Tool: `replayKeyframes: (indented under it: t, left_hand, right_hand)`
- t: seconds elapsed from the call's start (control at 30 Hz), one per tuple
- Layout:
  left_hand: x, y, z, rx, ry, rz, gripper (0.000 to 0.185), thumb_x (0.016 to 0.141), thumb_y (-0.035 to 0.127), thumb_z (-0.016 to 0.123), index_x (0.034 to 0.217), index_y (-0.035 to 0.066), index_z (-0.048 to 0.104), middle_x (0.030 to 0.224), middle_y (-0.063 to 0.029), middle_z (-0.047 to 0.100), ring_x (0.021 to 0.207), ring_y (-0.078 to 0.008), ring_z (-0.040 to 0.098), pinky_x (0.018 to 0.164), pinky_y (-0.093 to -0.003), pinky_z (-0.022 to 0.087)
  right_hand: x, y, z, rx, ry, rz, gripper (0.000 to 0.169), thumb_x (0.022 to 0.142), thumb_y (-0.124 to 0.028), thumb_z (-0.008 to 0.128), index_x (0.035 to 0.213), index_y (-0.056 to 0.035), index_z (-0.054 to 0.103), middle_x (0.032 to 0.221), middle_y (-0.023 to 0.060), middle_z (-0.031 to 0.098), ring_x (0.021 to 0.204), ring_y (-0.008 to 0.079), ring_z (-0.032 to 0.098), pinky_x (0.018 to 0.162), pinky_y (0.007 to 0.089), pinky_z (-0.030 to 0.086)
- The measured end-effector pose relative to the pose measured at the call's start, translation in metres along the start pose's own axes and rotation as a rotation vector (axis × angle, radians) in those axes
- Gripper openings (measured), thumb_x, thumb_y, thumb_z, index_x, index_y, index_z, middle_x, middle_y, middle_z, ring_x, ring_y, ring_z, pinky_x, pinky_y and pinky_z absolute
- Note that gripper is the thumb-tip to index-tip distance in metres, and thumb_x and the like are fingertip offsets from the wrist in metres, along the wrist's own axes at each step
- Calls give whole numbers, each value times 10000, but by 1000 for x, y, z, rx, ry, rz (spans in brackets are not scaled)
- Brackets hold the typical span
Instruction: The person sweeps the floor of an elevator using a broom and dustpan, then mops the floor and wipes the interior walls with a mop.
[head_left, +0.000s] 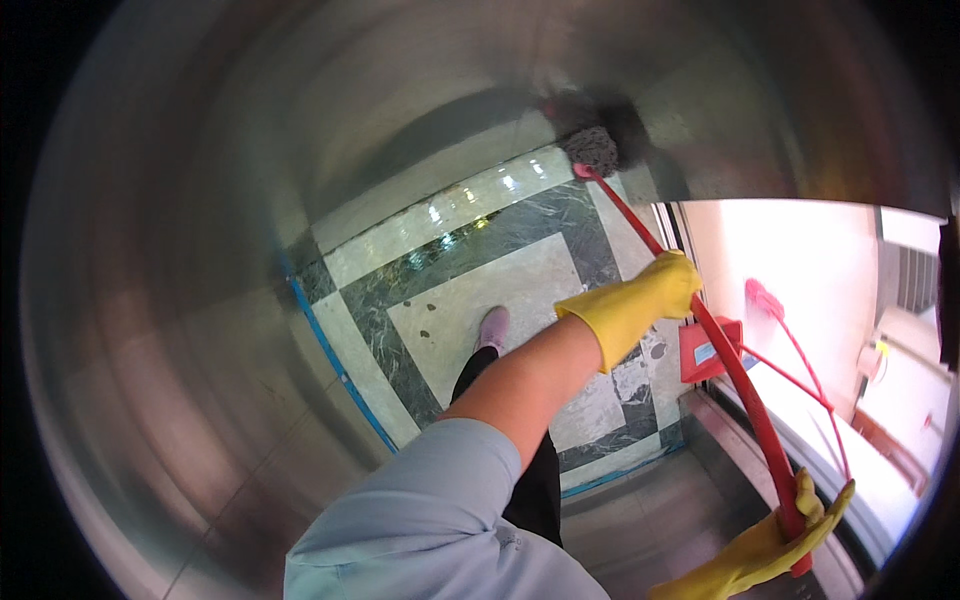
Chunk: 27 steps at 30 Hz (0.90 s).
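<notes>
My left hand (673, 283), in a yellow rubber glove, is wrapped around the middle of the red handle (739, 371) of a mop. Near the handle's top end, my right hand (780, 536), gloved the same way, cradles it between thumb and fairly straight fingers. The dark grey string mop head (592, 150) rests in the far right corner of the floor, against the brushed metal wall (420, 127). Wet glints show on the pale and dark green marble-patterned floor (487, 274) along that wall.
Beside the doorway at right stands a red long-handled dustpan (709, 351). Beyond it, a pink brush head (765, 298) on a thin handle lies on the bright floor outside. Blue strips (330, 356) edge the floor. My pink shoe (493, 328) is near the middle, close to dark spots.
</notes>
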<state>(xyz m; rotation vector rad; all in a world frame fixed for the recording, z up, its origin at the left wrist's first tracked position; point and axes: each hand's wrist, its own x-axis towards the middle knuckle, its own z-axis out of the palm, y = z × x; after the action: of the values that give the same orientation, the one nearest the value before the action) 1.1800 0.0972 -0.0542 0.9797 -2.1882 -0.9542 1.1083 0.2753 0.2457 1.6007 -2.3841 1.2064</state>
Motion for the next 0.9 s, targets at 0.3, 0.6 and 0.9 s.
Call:
replayKeyframes:
  t: [0.3, 0.6, 0.9]
  left_hand:
    - [-57, 3, -73, -58, 0, -340, 164, 629, 251, 608, 599, 91, 625, 625, -136, 598, 660, -317, 597, 627, -405, 456]
    - [-319, -74, -103, 88, 285, -795, 260, 704, 318, 581, 568, 96, 576, 590, -134, 542, 630, -349, 540, 612, -458, 402]
    - [-438, -75, -109, 356, 275, -772, 275, 643, 193, 637, 472, 84, 452, 491, -84, 463, 521, -286, 484, 586, -414, 398]
  right_hand:
    - [95, -33, 26, 395, -9, 70, 378, 859, -115, 412, 1229, -71, 480, 816, 64, 578, 827, 204, 582, 881, 352, 449]
    - [-28, -67, 176, 556, -622, 582, 416, 849, -307, 501, 1159, -31, 497, 631, 70, 581, 655, 208, 607, 733, 354, 495]
    - [-99, -78, 160, 814, -1329, 412, 228, 875, -33, 433, 1077, -4, 535, 817, 184, 633, 859, 273, 596, 830, 395, 439]
